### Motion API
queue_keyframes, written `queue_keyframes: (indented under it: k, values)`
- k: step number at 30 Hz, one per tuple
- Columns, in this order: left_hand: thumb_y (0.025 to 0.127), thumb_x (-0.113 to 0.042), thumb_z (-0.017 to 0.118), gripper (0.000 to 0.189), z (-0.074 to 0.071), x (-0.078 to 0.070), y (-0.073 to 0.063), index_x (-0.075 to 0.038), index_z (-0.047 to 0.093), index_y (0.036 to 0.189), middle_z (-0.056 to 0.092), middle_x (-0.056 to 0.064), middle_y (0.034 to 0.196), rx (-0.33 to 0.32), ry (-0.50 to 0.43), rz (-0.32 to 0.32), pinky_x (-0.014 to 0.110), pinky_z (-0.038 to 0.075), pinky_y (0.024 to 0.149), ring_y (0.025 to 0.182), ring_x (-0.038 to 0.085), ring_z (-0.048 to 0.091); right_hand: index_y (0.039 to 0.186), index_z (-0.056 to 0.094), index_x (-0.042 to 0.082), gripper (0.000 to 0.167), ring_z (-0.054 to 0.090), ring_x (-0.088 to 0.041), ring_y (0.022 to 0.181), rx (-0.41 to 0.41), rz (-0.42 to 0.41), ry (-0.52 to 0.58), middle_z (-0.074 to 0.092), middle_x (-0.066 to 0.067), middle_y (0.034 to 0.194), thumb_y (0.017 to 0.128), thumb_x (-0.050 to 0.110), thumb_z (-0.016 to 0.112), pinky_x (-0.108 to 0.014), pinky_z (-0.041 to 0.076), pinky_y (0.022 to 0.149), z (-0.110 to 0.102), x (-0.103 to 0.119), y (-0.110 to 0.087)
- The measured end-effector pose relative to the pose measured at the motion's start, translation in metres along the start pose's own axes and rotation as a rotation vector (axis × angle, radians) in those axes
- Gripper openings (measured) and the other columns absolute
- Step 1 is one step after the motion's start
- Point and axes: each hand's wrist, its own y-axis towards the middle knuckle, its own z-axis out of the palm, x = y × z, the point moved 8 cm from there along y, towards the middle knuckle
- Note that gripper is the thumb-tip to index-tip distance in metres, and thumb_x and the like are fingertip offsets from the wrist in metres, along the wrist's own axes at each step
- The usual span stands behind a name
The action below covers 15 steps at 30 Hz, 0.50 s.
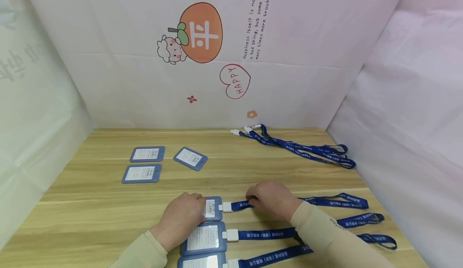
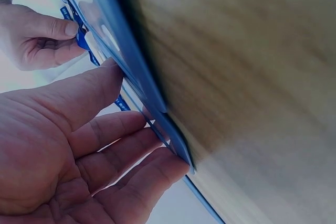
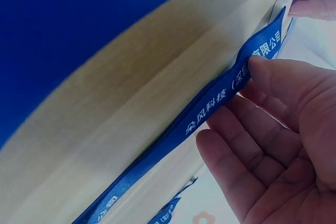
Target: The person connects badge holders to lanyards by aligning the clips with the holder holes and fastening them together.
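Note:
My left hand [image 1: 183,216] holds a blue-framed ID card holder [image 1: 212,208] by its edges, thumb on the near side and fingers at the far side in the left wrist view. A white clip [image 1: 227,207] joins this holder to a dark blue lanyard [image 3: 215,100] with white lettering. Thumb and fingers of my right hand [image 1: 273,197] pinch the strap a little right of the clip. Below it lie two more holders with lanyards, a middle card holder [image 1: 204,238] and a lower card holder [image 1: 202,261], the lower one cut off by the frame. My right forearm hides part of their straps.
Three loose card holders lie at the back left: an upper one [image 1: 147,154], a lower one [image 1: 142,173] and a tilted one [image 1: 191,158]. Several loose blue lanyards [image 1: 300,147] lie at the back right. Printed white sheeting [image 1: 144,91] walls in the wooden table [image 1: 83,195].

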Motion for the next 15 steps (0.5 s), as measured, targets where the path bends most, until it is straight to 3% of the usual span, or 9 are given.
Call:
queue_keyframes:
  k: [9, 15]
  values:
    - [0.082, -0.025, 0.089, 0.034, -0.001, 0.0, 0.0, -0.004, 0.078, 0.106, 0.076, 0.01, 0.102, -0.001, 0.003, 0.012, 0.04, 0.063, 0.08, 0.085, 0.023, 0.07, 0.103, 0.077, 0.025, 0.007, 0.057, -0.003, 0.07, -0.017, 0.048, -0.017, 0.071, 0.014, 0.086, 0.099, 0.027, 0.073, -0.028, 0.059, 0.075, -0.005, -0.011, 0.009]
    - [0.082, -0.025, 0.089, 0.034, 0.0, -0.001, 0.0, -0.004, 0.078, 0.106, 0.076, 0.01, 0.104, 0.0, 0.003, 0.012, 0.04, 0.063, 0.08, 0.086, 0.024, 0.07, 0.107, 0.077, 0.021, 0.01, 0.064, -0.007, 0.079, -0.023, 0.096, -0.025, 0.075, 0.008, 0.095, 0.099, 0.025, 0.072, -0.033, 0.061, 0.083, -0.012, -0.025, 0.022]
